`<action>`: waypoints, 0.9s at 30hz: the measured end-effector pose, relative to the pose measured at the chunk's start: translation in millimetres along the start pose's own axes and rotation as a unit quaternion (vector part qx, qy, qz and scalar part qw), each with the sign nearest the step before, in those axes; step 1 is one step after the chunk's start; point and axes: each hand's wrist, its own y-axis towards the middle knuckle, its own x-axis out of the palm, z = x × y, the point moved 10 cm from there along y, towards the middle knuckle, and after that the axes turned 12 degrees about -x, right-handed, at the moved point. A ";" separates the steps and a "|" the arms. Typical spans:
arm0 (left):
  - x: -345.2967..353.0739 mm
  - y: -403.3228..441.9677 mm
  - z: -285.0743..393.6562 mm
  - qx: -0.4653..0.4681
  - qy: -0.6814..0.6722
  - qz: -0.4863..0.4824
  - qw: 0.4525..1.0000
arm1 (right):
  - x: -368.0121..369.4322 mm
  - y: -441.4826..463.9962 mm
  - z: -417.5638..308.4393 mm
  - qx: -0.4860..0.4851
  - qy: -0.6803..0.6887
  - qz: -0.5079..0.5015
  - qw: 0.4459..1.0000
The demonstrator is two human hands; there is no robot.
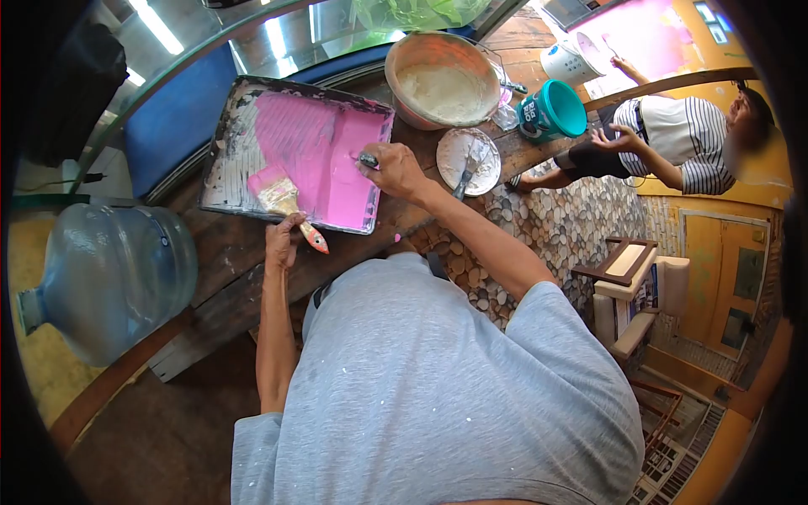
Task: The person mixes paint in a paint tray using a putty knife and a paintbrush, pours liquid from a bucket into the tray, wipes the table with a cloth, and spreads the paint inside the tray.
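A black-rimmed paint tray (220, 143) lies on the wooden table, pink paint spread over much of it and whitish smears on its left part. My left hand (283, 241) grips the tray's near edge, its thumb beside a paintbrush (279, 195). The brush has pink-tipped bristles and rests on the tray, its orange and white handle sticking out over the edge. My right hand (394, 171) is closed over the tray's right side around a dark-ended handle (367, 159). The working end of that tool is hidden or lost in the pink paint.
Right of the tray stand a basin (397, 94) of whitish material, a white-smeared plate (446, 154) with a putty knife (464, 183), a teal bucket (539, 118) and a white bucket (562, 63). A water jug (118, 278) lies left. Another person (665, 135) stands at right.
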 end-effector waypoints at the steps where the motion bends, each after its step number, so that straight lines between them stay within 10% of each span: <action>1: -0.5 0.8 -0.5 -0.002 0.005 0.001 1.000 | 2.5 -2.9 -4.0 0.002 0.013 -0.004 1.000; 27: 8.8 -6.6 3.0 -0.004 -0.020 -0.018 1.000 | -12.6 -24.4 -57.7 0.007 0.120 0.050 0.992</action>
